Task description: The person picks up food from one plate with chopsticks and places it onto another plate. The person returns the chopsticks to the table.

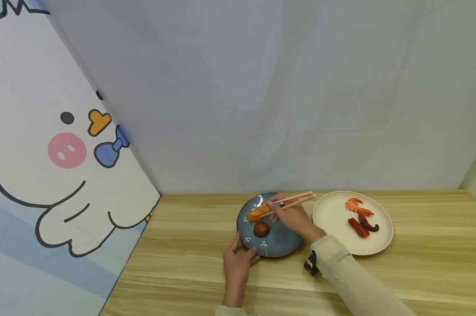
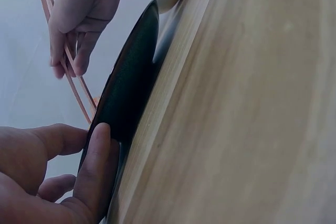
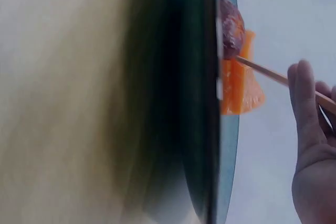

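On blue plate, orange piece lies just left of nearer right hand, roughly along chopsticks gripped in its fingers; left hand pinches plate rim.

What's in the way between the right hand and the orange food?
Nothing visible blocks it: only the chopsticks that the right hand holds lie between, with their tips at the orange food. The round brown piece sits beside it.

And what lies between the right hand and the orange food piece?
Part of the chopsticks: the right wrist view shows one stick crossing the gap from the right hand to the orange food piece.
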The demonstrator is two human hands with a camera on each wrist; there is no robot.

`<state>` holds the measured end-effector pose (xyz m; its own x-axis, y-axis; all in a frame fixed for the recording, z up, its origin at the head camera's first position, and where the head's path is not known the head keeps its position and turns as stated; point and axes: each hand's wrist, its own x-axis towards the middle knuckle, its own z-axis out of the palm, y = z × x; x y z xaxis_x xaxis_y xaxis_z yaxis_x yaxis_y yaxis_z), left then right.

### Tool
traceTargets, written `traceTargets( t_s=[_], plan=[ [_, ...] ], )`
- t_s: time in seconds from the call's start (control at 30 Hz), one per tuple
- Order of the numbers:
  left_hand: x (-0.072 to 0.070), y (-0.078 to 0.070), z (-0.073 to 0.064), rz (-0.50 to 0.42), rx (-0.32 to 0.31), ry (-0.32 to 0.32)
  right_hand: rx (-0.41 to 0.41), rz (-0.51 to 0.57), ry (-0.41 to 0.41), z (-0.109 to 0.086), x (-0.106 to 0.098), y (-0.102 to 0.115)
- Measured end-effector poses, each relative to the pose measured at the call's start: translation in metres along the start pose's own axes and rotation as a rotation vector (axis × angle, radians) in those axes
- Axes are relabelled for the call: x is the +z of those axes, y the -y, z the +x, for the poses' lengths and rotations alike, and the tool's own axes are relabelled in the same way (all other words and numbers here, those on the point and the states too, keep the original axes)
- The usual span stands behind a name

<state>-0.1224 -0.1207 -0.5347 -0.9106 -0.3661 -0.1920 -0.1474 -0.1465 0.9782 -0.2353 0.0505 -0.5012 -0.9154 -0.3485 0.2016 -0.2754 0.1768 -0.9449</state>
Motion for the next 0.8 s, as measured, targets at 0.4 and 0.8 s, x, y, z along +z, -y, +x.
traceTargets(
  t_s=[0.4,0.8],
  plan=[
    [0.0,0.001,0.0,0.014,0.01,0.001,-0.017,0.108,-0.227,-0.008,0.018,-0.003],
    [0.002,0.003,0.003,0.02,-0.009,-0.012,0.201,0.33,-0.304,-0.018,0.002,-0.011]
  ],
)
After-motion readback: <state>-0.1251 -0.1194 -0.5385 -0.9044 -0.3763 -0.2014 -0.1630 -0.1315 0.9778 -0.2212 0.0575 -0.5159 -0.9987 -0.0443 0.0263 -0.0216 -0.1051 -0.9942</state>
